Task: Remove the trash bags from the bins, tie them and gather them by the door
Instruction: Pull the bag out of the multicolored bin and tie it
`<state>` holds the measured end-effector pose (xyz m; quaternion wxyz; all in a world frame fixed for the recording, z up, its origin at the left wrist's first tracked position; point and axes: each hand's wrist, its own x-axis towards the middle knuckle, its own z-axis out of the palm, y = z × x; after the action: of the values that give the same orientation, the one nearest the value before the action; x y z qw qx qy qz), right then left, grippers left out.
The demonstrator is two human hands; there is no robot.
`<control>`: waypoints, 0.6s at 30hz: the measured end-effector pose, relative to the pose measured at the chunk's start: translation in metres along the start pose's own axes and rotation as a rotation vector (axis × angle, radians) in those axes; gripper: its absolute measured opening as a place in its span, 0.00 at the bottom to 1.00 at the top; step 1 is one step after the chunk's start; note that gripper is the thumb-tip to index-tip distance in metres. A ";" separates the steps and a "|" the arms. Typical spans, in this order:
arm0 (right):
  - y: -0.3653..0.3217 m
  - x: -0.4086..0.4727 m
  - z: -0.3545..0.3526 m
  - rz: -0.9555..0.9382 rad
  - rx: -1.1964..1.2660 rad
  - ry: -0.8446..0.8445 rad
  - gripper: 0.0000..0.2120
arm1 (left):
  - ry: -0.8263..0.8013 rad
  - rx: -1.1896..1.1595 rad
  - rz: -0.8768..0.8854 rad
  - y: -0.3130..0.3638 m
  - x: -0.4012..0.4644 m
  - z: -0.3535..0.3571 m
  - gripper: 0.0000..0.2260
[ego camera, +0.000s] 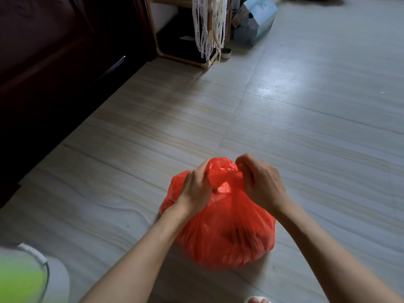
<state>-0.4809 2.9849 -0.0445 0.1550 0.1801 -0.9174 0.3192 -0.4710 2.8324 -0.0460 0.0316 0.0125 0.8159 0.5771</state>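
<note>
Head view, one moment. Red trash bag sits on the tiled floor, directly in front of the person and below both hands. It is out of the bin and full, bulging at the base. Gathered neck points up, roughly vertical; that is the bag's long axis.

Left hand: fingers curled round the left flap of the bag mouth, gripping plastic. Right hand: fingers curled, pinching the right flap just beside the knot. Both hands touch the bag at its top, one on each side of the neck, about equally near it. A twist or first crossing of the flaps shows between them; whether the knot is fully drawn tight I cannot tell.

Judgement: step in hand is the tying. The next move turns on the two flaps lying left and right of the upright neck, so the pull should run outward, sideways, away from the axis. Risk: thin film may tear if jerked.

Other: white bin with a green liner at lower left, near the left forearm, apart from the bag. Dark cabinet along the left; wooden stand and a blue carton far off. No door in view.
</note>
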 end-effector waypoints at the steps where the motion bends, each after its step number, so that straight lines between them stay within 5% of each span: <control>1: 0.003 -0.002 0.002 -0.021 -0.040 -0.010 0.19 | -0.003 0.046 0.014 -0.005 0.000 0.001 0.04; 7: 0.017 -0.013 0.017 0.092 -0.036 -0.091 0.12 | 0.035 -0.041 -0.079 -0.014 0.002 0.006 0.07; 13: 0.017 -0.021 0.010 0.105 -0.080 -0.092 0.22 | -0.092 -0.431 -0.354 -0.009 0.000 -0.008 0.09; 18: 0.017 -0.013 0.002 0.198 0.124 -0.186 0.16 | -0.117 -0.693 -0.446 -0.013 -0.005 -0.016 0.09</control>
<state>-0.4772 2.9990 -0.0602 0.0256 0.1266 -0.9195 0.3711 -0.4669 2.8130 -0.0526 0.2043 -0.1432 0.5529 0.7950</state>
